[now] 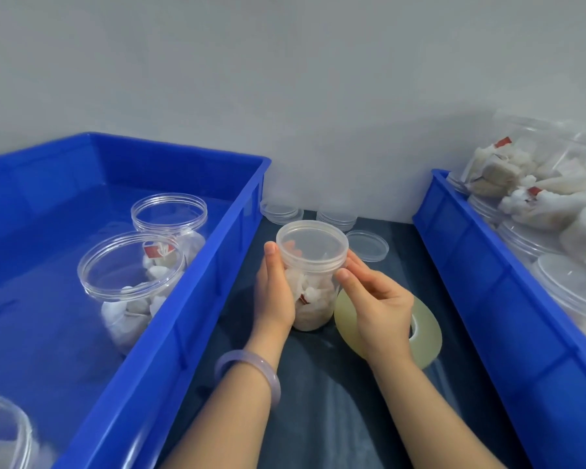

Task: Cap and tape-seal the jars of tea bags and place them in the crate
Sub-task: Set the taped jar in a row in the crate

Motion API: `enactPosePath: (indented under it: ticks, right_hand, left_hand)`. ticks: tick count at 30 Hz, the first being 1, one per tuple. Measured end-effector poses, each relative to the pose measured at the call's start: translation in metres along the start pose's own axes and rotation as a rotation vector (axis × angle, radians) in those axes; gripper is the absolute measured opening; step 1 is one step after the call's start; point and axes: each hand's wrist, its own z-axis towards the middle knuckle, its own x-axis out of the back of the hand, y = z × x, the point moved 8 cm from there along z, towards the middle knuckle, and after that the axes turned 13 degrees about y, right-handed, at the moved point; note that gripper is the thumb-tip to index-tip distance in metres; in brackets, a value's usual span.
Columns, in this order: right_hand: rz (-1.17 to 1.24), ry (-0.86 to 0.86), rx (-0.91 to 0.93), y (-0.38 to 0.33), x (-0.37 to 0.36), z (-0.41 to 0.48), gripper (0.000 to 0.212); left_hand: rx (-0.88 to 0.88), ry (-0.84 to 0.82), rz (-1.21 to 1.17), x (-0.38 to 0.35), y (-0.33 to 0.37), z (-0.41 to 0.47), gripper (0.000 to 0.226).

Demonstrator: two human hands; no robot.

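Gripping the light, slick plastic jar [310,289], left hand [275,292] steadies its side while right hand [376,299] pinches under the lid [312,243].

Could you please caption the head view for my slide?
Both hands hold a capped jar between two crates.

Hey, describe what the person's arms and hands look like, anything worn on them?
Both forearms are bare, with no sleeves or gloves in view. The left hand has a smooth, pale lavender bangle around its wrist. The right hand shows no jewellery or watch.
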Motion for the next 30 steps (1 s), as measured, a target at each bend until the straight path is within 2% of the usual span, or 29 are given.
enactPosePath:
  ticks: [3,5,12,14,18,25,30]
  right_hand:
    - [0.007,0.035,-0.002,-0.001,0.002,0.002,0.025]
    - [-0.033,0.056,0.043,-0.005,0.004,0.003,0.023]
    - [-0.142,0.07,0.144,-0.007,0.006,0.001,0.029]
    - [-0.14,0.045,0.15,-0.007,0.004,-0.001,0.025]
    - [-0.111,0.045,0.137,-0.008,0.004,0.001,0.022]
    - [-0.113,-0.08,0.091,-0.003,0.001,0.004,0.02]
    - [-0.138,-0.092,0.067,0.002,0.006,0.01,0.015]
  left_hand:
    - [-0.002,-0.003,-0.007,0.0,0.0,0.001,0.067]
    - [0.001,-0.004,-0.006,-0.001,0.0,0.001,0.067]
    - [-0.006,0.005,0.006,0.001,-0.001,0.0,0.064]
    - [-0.003,0.006,-0.003,0.001,-0.002,0.0,0.067]
    - [0.001,0.01,0.001,0.001,-0.003,0.001,0.089]
    - [-0.037,0.037,0.018,0.002,0.0,0.001,0.089]
    - [-0.093,0.037,0.014,0.002,0.004,-0.004,0.104]
